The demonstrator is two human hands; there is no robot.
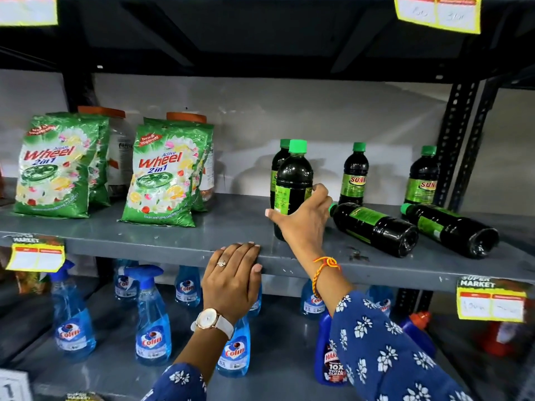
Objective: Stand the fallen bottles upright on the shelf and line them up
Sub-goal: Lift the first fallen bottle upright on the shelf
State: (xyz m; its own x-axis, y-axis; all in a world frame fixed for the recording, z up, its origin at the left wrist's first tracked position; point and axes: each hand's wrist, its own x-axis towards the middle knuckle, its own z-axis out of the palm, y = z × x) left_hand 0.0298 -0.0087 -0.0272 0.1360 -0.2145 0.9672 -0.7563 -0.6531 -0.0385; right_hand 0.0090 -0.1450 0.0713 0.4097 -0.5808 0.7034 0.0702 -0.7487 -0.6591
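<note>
Shelf [162,241]: grey painted metal, flat, scuffed at 5 o'clock.
Fallen bottles: two dark plastic cylinders [375,228] [451,230] lying at 3 o'clock, green caps pointing left.
Upright bottle [293,183]: glossy, green-capped, just right of centre.
Right hand [304,219]: arm extended, fingers curled around the upright bottle.
Left hand [231,280]: palm down, fingers together, flat on the shelf edge.
</note>
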